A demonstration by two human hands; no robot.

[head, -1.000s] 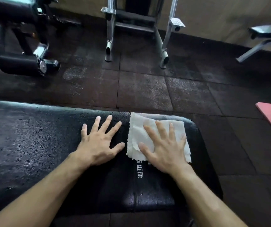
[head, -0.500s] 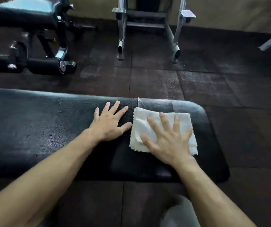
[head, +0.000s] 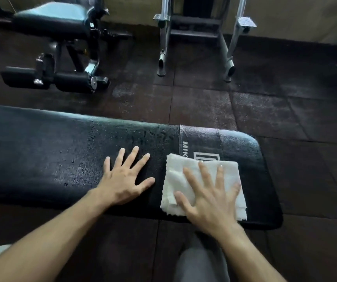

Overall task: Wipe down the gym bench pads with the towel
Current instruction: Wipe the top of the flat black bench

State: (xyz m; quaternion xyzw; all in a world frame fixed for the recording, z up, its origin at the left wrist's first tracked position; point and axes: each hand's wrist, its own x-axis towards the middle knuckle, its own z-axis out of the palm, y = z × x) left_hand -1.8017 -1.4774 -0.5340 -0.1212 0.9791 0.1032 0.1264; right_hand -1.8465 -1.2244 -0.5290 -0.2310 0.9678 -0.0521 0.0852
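1. The right hand (head: 208, 198) lies flat, fingers spread, pressing the white towel (head: 186, 180) onto the right end of the worktop (head: 41, 155).
2. The left hand (head: 122, 180) rests flat and empty just left of the towel.
3. The pad's long axis runs left; most unwiped surface likely lies that way.
4. Far across the floor (head: 265, 110) stands a leg machine (head: 61, 47).

Right hand (head: 210, 202) flat on white towel (head: 183, 180), black bench pad (head: 61, 155).

Dark rubber tile floor (head: 204, 102); beige wall (head: 295, 15); leg machine (head: 57, 47); steel frame (head: 196, 35).
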